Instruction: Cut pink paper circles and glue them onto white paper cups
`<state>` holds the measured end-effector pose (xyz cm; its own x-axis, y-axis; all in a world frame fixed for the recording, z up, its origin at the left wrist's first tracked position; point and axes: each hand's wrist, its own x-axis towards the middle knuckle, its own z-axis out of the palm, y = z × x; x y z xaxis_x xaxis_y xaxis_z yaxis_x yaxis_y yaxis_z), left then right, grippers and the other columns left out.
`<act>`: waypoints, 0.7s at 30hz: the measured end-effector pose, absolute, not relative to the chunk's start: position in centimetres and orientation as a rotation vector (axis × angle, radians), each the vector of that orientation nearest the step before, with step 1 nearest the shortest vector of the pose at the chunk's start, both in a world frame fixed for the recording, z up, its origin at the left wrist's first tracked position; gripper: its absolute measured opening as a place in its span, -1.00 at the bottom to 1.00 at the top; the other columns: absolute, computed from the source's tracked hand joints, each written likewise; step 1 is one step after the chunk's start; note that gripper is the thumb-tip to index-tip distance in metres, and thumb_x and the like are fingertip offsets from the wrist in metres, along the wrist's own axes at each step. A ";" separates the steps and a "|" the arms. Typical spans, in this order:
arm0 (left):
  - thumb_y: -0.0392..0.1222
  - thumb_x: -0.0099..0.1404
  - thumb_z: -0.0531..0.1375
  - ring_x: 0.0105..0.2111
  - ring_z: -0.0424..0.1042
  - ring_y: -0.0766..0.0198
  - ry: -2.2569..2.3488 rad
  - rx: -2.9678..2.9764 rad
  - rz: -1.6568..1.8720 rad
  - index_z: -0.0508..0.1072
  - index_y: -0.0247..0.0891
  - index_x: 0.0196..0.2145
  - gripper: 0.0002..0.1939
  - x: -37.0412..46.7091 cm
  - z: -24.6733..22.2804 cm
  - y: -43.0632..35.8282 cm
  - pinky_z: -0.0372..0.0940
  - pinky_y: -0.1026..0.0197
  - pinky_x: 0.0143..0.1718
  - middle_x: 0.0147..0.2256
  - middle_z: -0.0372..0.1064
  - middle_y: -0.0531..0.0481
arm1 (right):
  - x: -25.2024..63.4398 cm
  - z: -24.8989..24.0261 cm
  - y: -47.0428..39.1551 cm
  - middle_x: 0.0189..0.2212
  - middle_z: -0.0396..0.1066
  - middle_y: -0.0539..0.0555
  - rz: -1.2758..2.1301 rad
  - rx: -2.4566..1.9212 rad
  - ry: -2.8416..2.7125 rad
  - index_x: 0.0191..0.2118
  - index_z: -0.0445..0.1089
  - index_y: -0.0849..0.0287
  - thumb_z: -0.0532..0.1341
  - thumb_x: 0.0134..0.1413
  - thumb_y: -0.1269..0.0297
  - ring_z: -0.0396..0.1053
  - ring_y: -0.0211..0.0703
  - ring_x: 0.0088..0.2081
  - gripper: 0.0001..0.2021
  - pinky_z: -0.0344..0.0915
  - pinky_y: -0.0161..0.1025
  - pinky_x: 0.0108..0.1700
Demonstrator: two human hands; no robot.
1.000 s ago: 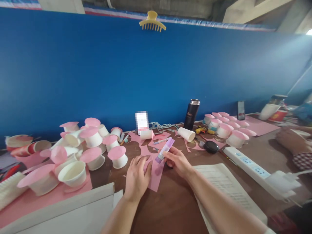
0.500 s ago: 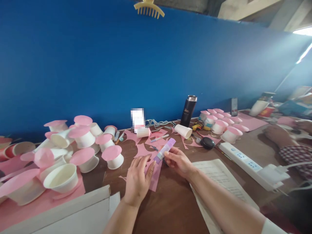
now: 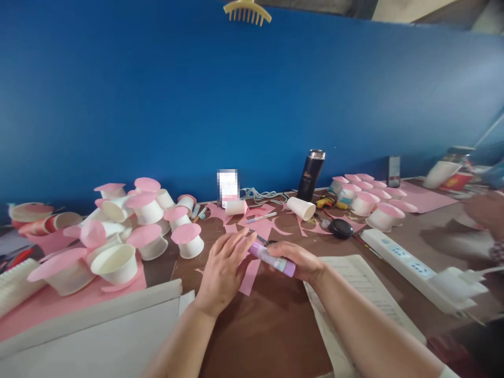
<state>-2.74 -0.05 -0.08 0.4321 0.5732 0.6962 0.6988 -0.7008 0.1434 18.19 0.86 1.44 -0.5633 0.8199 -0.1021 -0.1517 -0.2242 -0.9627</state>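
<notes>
Brown tabletop (image 3: 271, 320) runs along a blue wall, strewn with white paper cups capped in pink (image 3: 189, 239). Near the front edge the left hand (image 3: 224, 268) lies flat, fingers spread, on a pink paper sheet (image 3: 249, 275). Just beside it, the right hand (image 3: 301, 261) is closed around a purple glue stick (image 3: 271, 257), which lies nearly level with its tip touching the left fingertips. A black flask (image 3: 311, 176) stands upright behind them, well apart.

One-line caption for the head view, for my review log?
Right hand holds a purple glue stick over pink paper pressed flat by the left hand, amid pink-topped paper cups.
</notes>
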 end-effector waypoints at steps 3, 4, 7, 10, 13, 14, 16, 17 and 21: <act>-0.18 0.33 0.12 0.07 0.28 0.12 -1.157 -2.500 -1.065 0.24 -0.08 0.16 -0.56 -3.0 -0.1 0.0 0.19 0.02 0.10 0.06 0.37 -0.04 | 18.1 1.5 0.7 -0.56 0.34 0.01 1.842 -0.879 -1.344 -0.44 0.44 0.23 0.24 0.04 0.14 0.13 -0.37 -0.60 -0.77 -0.07 -0.40 -0.63; -0.17 0.33 0.12 0.04 0.30 0.12 -1.178 -2.493 -1.059 0.28 -0.10 0.13 -0.59 -3.0 -0.1 0.1 0.20 0.02 0.08 0.03 0.40 -0.04 | 18.1 1.5 0.7 -0.57 0.34 0.00 1.852 -0.893 -1.326 -0.42 0.44 0.22 0.26 0.03 0.12 0.11 -0.39 -0.62 -0.76 -0.11 -0.41 -0.66; -0.17 0.34 0.11 -0.01 0.33 0.12 -1.190 -2.500 -1.061 0.35 -0.16 0.03 -0.69 -3.2 -0.1 0.2 0.23 0.02 0.04 -0.02 0.43 -0.06 | 17.9 1.5 0.7 -0.56 0.33 -0.01 1.887 -0.900 -1.299 -0.32 0.43 0.21 0.28 0.03 0.07 0.08 -0.41 -0.65 -0.73 -0.15 -0.44 -0.71; -0.18 0.33 0.12 -0.02 0.32 0.12 -1.177 -2.527 -1.075 0.33 -0.19 0.00 -0.72 -3.2 -0.3 0.4 0.25 0.02 0.02 -0.03 0.42 -0.08 | 17.7 1.7 0.8 -0.50 0.36 0.00 1.903 -0.852 -1.289 -0.12 0.41 0.20 0.29 0.02 0.09 0.12 -0.41 -0.64 -0.64 -0.09 -0.47 -0.73; -0.18 0.33 0.12 -0.10 0.35 0.12 -1.249 -2.536 -1.073 0.31 -0.22 -0.08 -0.79 -3.1 -0.5 0.4 0.30 0.04 -0.07 -0.14 0.43 -0.09 | 17.6 1.7 1.0 -0.48 0.38 0.02 1.889 -0.782 -1.224 -0.01 0.38 0.18 0.20 0.12 0.07 0.11 -0.41 -0.65 -0.62 0.00 -0.46 -0.72; -0.17 0.33 0.12 -0.14 0.37 0.12 -1.284 -2.526 -1.070 0.30 -0.23 -0.13 -0.83 -3.2 -0.5 0.3 0.31 0.05 -0.12 -0.19 0.43 -0.09 | 17.5 1.7 1.0 -0.46 0.40 0.04 1.873 -0.750 -1.188 -0.03 0.39 0.18 0.17 0.14 0.08 0.11 -0.41 -0.65 -0.65 0.03 -0.45 -0.71; -0.13 0.34 0.11 -0.22 0.37 0.12 -1.345 -2.494 -1.062 0.29 -0.23 -0.20 -0.86 -3.2 -0.4 0.1 0.32 0.07 -0.21 -0.27 0.40 -0.08 | 17.3 1.7 0.8 -0.38 0.43 0.07 1.805 -0.701 -1.156 -0.13 0.42 0.17 0.18 0.13 0.15 0.16 -0.40 -0.62 -0.74 0.06 -0.42 -0.68; -0.12 0.34 0.11 -0.24 0.36 0.11 -1.364 -2.483 -1.056 0.29 -0.23 -0.21 -0.86 -3.2 -0.3 0.0 0.31 0.07 -0.22 -0.29 0.38 -0.07 | 17.2 1.7 0.7 -0.35 0.43 0.06 1.745 -0.699 -1.175 -0.17 0.42 0.16 0.21 0.10 0.19 0.18 -0.39 -0.59 -0.78 0.07 -0.42 -0.66; -0.13 0.32 0.13 -0.19 0.34 0.10 -1.352 -2.488 -1.054 0.30 -0.24 -0.15 -0.82 -3.3 -0.1 -0.2 0.29 0.06 -0.17 -0.25 0.37 -0.09 | 16.1 1.5 0.0 -0.47 0.35 -0.06 1.427 -0.829 -1.371 -0.07 0.42 0.11 0.30 0.05 0.21 0.14 -0.39 -0.56 -0.70 0.05 -0.39 -0.58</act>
